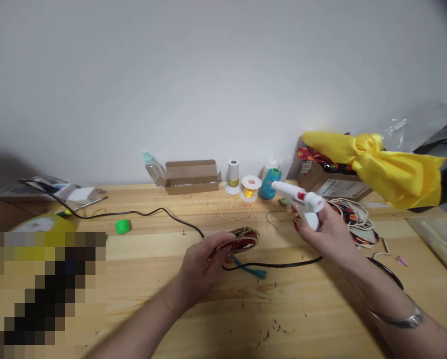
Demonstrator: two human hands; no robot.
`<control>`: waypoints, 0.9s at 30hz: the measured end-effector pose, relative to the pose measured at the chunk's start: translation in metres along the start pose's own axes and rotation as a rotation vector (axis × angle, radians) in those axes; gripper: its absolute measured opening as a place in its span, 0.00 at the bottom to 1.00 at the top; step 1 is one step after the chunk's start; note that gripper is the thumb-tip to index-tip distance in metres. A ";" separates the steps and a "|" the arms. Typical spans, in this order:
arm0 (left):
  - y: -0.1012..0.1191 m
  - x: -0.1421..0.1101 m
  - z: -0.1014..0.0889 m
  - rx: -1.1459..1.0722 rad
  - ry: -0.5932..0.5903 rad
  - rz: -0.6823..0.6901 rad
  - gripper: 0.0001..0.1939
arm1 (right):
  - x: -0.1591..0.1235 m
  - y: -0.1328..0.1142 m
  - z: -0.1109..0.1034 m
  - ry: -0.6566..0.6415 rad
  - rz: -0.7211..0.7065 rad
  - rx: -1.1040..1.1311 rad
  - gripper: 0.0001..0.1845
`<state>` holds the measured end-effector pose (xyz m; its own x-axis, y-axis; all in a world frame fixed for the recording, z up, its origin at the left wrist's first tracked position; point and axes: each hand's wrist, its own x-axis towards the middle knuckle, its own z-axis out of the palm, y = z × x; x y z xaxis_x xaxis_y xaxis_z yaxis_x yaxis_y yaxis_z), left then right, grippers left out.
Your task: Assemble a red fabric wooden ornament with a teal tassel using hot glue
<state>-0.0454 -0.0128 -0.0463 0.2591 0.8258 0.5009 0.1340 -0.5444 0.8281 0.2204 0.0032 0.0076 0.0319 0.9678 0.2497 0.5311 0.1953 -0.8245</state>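
Note:
My left hand is closed around the edge of a small round fabric piece, dark red and patterned, with a pale rim and greenish strands at its top. A blue tassel hangs below it, over the table. To the right, my right hand grips a white glue gun by its handle. The nozzle points left and away from me, apart from the fabric piece. A black cord crosses the table beneath both hands. My fingers hide part of the fabric piece and the gun's handle.
Along the wall stand a spray bottle, a brown cardboard box, thread spools and a blue thread cone. Yellow cloth drapes over a carton. A green cap lies left; dark scraps litter the front.

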 end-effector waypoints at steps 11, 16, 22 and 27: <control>0.002 0.002 0.001 -0.145 0.044 -0.102 0.14 | 0.009 -0.007 -0.003 -0.346 0.030 0.496 0.14; 0.000 0.002 0.001 -0.186 0.056 -0.140 0.15 | 0.000 -0.016 0.004 -0.405 -0.088 0.443 0.17; -0.001 0.001 0.002 -0.205 0.045 -0.165 0.14 | -0.005 -0.022 -0.001 -0.521 -0.254 0.300 0.21; -0.002 0.000 0.002 -0.189 0.036 -0.159 0.13 | -0.004 -0.018 0.000 -0.599 -0.251 0.305 0.20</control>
<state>-0.0442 -0.0119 -0.0489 0.2139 0.9056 0.3662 -0.0118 -0.3725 0.9280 0.2108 -0.0047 0.0217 -0.5767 0.7918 0.2014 0.1983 0.3748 -0.9056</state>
